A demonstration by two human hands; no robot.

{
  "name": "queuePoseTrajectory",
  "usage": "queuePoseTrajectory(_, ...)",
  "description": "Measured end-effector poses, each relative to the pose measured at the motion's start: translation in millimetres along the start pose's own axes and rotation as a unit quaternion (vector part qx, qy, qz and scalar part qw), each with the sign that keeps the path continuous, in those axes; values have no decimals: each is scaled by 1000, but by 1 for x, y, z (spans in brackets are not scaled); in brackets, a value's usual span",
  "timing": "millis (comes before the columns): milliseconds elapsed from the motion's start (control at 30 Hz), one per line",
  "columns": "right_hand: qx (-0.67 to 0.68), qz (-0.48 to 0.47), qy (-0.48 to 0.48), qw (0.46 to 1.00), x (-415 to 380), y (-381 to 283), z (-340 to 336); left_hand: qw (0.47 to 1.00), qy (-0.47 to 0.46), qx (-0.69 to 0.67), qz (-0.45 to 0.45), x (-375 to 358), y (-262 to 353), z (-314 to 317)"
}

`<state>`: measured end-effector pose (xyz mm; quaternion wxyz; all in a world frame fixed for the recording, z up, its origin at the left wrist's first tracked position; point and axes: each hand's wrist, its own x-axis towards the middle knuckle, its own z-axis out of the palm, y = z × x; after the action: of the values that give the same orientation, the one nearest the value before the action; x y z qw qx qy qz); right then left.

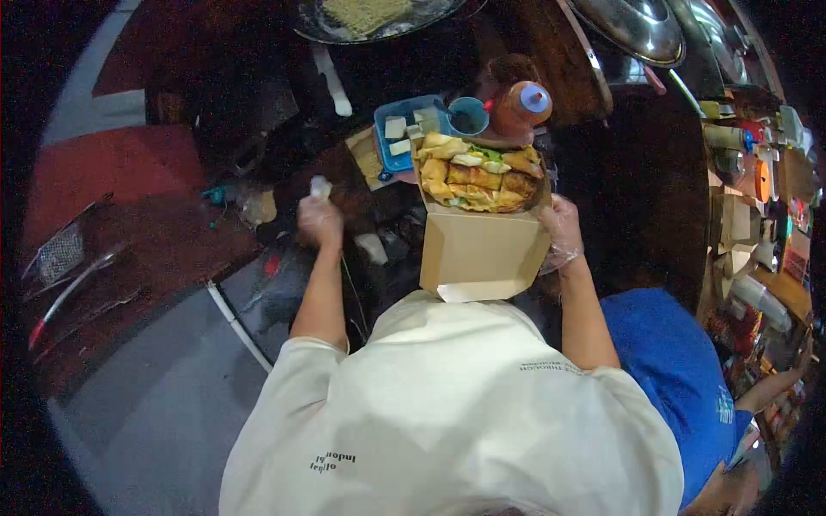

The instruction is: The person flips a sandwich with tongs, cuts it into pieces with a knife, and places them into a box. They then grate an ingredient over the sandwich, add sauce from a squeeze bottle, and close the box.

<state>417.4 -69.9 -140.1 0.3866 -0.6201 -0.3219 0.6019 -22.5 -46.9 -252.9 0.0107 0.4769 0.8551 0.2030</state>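
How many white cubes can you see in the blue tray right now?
3 clearly: white cubes in the blue tray above the cardboard food box, one at the left, one below it, one at the right. More may sit hidden behind the box's food.

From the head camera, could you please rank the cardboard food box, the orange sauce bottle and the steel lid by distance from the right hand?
1. Cardboard food box: touching the right hand.
2. Orange sauce bottle: beyond the box.
3. Steel lid: farthest, top right.
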Motion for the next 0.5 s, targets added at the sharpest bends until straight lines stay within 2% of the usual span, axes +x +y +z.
queuePoseTrajectory(67, -12, -13, 2, 1000, -3, -2, 2, 999, -17, 47, -7, -1, -29, 12)
queuePoseTrajectory(100, 0, -4, 12, 1000, -4, -6, 6, 999, -23, 26, 16, -5, -34, 23)
queuePoseTrajectory(167, 13, 6, 22, 1000, -3, -5, 6, 996, -52, -28, 63, -19, 9, 14)
queuePoseTrajectory(200, -13, 6, 18, 1000, -1, 1, 1, 991, -122, -37, 37, -21, 23, 17)
queuePoseTrajectory(267, -41, 6, 13, 999, -1, 3, -1, 973, -173, -119, 90, -18, 44, 22)
queuePoseTrajectory(300, -12, 11, 21, 1000, -2, 1, 2, 974, -173, -120, 89, -9, 51, 24)
queuePoseTrajectory(367, 15, 14, 30, 999, -2, -4, 6, 990, -61, -98, 86, 14, 66, 24)
queuePoseTrajectory(400, 6, 19, 24, 1000, -3, -9, 7, 988, -83, -122, 51, 25, 73, 20)
queuePoseTrajectory(467, -3, 25, 17, 1000, -6, -16, 11, 985, -170, 19, 25, 50, 88, 20)
queuePoseTrajectory(500, 12, 42, 24, 999, -7, -18, 14, 985, -171, 20, 24, 55, 88, 27)
